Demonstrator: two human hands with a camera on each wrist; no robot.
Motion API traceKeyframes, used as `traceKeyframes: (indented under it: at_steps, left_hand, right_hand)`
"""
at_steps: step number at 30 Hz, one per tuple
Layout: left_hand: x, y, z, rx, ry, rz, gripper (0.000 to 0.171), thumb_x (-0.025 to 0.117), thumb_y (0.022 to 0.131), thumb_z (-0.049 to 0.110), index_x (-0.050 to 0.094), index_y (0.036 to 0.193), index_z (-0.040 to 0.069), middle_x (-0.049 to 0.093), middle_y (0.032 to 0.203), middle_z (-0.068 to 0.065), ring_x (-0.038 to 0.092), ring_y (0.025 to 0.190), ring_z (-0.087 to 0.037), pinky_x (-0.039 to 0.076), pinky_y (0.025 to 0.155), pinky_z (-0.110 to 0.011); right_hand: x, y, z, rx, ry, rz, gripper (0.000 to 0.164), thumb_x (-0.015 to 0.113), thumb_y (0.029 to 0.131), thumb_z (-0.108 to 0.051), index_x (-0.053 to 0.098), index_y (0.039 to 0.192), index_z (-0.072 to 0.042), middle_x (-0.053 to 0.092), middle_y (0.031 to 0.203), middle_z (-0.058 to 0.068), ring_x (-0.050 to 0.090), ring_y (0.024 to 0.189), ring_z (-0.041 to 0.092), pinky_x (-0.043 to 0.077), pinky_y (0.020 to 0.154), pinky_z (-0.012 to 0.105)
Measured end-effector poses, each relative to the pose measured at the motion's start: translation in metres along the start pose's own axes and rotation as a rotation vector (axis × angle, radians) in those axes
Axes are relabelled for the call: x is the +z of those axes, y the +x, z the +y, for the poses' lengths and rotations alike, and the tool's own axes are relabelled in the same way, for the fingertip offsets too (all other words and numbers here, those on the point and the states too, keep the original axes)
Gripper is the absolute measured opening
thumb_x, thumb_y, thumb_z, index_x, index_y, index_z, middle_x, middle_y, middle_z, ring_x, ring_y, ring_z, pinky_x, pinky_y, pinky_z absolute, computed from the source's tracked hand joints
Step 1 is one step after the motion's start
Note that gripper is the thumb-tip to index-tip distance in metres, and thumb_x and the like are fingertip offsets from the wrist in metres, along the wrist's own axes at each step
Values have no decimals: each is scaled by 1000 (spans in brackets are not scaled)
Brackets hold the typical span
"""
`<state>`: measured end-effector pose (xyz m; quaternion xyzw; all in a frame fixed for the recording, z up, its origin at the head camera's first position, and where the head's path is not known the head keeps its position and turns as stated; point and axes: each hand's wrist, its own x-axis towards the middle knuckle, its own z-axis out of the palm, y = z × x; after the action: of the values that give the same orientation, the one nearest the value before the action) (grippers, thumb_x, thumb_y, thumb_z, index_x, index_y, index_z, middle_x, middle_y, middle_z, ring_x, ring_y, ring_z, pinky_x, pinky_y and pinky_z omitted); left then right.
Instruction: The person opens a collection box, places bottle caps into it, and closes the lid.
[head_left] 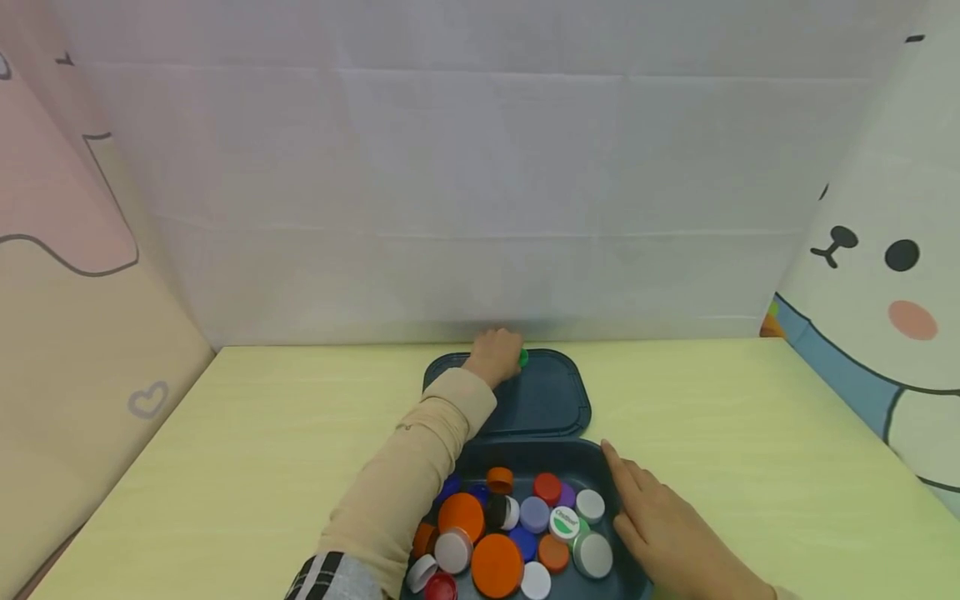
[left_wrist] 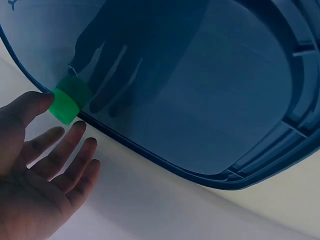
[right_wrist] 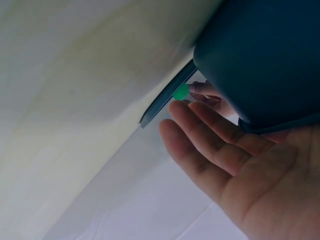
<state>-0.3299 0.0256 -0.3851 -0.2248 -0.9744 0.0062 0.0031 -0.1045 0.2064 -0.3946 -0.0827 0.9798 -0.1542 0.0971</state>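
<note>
My left hand (head_left: pixel 495 357) reaches to the far part of a dark blue lid (head_left: pixel 543 404), holding a green bottle cap (left_wrist: pixel 66 106) between thumb and fingertips. The cap is right at the lid's surface, its reflection meeting it in the left wrist view. Nearer to me stands a dark blue bin (head_left: pixel 626 575) with many bottle caps inside, among them a big orange cap (head_left: pixel 497 567), a white printed cap (head_left: pixel 564 523) and a red cap (head_left: pixel 547 488). My right hand (head_left: pixel 667 525) rests against the bin's right side, fingers extended along the rim.
The pale yellow table (head_left: pixel 750 433) spreads to both sides of the bin and lid. A white sheet (head_left: pixel 480 167) hangs just behind the lid. Printed cloth with cartoon figures (head_left: pixel 907 317) stands along the right side, and more printed cloth (head_left: pixel 75 350) along the left.
</note>
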Motion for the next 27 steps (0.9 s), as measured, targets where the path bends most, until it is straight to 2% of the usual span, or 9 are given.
traceKeyframes:
  at_steps: [6, 12, 17, 22, 25, 27]
  left_hand:
    - [1, 1, 1, -9, 41, -24, 21, 62, 86, 29, 63, 100, 14, 66, 95, -4, 63, 86, -22, 52, 73, -36]
    - [-1, -4, -1, -13, 30, -55, 22, 63, 85, 33, 61, 96, 14, 65, 92, -3, 62, 82, -20, 51, 69, -34]
    - [-5, -7, -3, -15, 31, -68, 28, 65, 82, 37, 61, 100, 15, 64, 92, -2, 62, 82, -19, 51, 70, -34]
    - [-14, -12, -8, -19, 44, -28, 34, 66, 81, 40, 63, 101, 13, 65, 94, -3, 63, 84, -20, 52, 71, -34]
    - [-21, -15, -13, -19, 34, 10, 27, 65, 82, 37, 62, 93, 13, 63, 88, -2, 60, 76, -17, 51, 63, -32]
    - [-26, -17, -16, -18, 15, 21, 23, 64, 83, 35, 59, 88, 13, 59, 82, -1, 54, 69, -14, 46, 56, -28]
  right_hand:
    - [0, 1, -1, 6, 4, -8, 72, 55, 88, -24, 14, 147, -12, 40, 140, 14, 45, 122, 31, 41, 96, 51]
    - [0, 0, -3, 1, -1, 0, 72, 55, 88, -23, 15, 147, -12, 41, 139, 15, 46, 121, 32, 41, 96, 51]
    - [0, -1, -4, -15, -5, 15, 71, 54, 89, -24, 15, 147, -12, 42, 137, 14, 47, 119, 30, 42, 95, 51]
    - [0, -1, -2, -35, -20, 26, 71, 55, 88, -22, 15, 147, -11, 42, 137, 16, 47, 119, 31, 42, 95, 50]
    - [-1, -1, 0, -42, -26, 32, 71, 54, 89, -22, 15, 147, -10, 42, 137, 16, 47, 120, 32, 41, 96, 50]
    - [-1, -2, 0, -46, -30, 36, 71, 55, 89, -22, 16, 147, -10, 43, 136, 16, 47, 119, 31, 42, 95, 50]
